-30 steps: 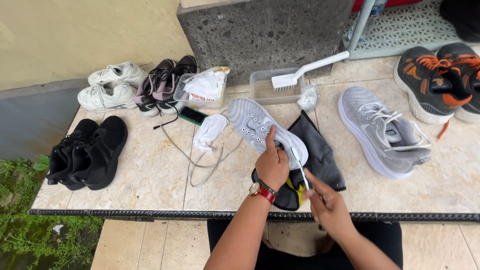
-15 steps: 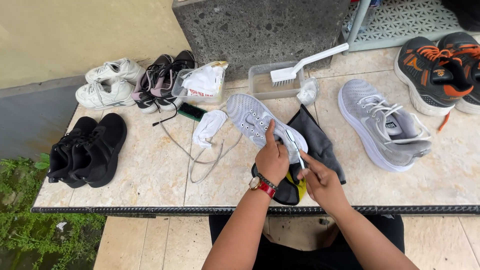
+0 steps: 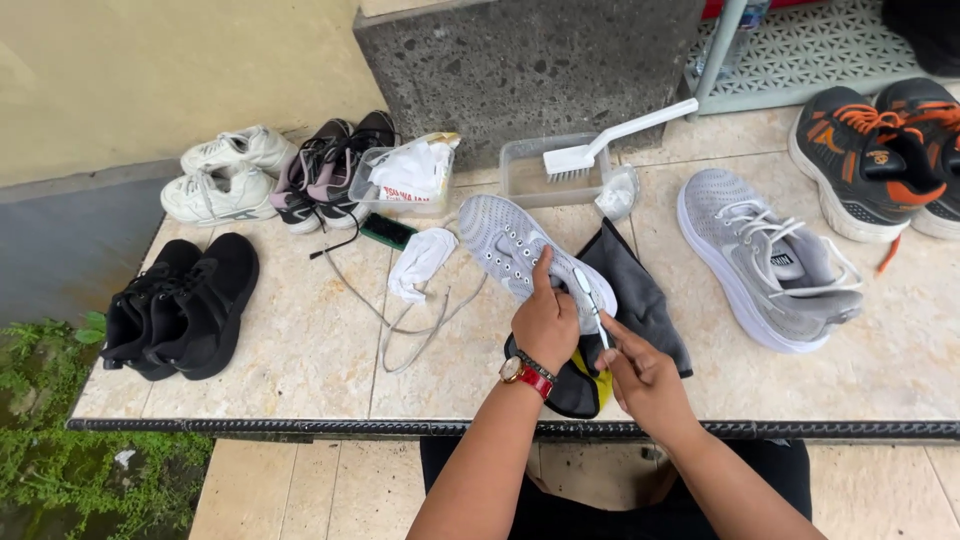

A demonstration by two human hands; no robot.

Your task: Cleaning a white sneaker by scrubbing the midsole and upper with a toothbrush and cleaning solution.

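Left hand: left hand (image 3: 545, 322), red-strapped wristwatch (image 3: 527, 374) on the wrist, clamps the light grey mesh sneaker (image 3: 520, 255) by its heel end, sole side turned away, toe pointing off from the body.
Right hand: right hand (image 3: 645, 378) pinches a thin white small brush (image 3: 592, 305), head touching the sneaker heel just beside the left thumb.
Under hands: dark grey folded cloth (image 3: 640, 300) and a black-and-yellow cloth (image 3: 582, 385) at the table edge (image 3: 300, 425).
Left of hands: white rag (image 3: 420, 262) and loose grey laces (image 3: 415, 325); further, black pair of sneakers (image 3: 180, 305).
Right of hands: matching grey sneaker (image 3: 765, 260), laced, well apart.
Beyond hands: clear plastic tub (image 3: 540, 175) with white scrub brush (image 3: 615, 140) resting in it; second tub holding a white crumpled bag (image 3: 410, 170).
Risk: thumb sits close to the bristles, so a slip could jab it; judged weak one-ended hold may let the shoe twist.
Risk 2: cloths near the edge could slide off if dragged.
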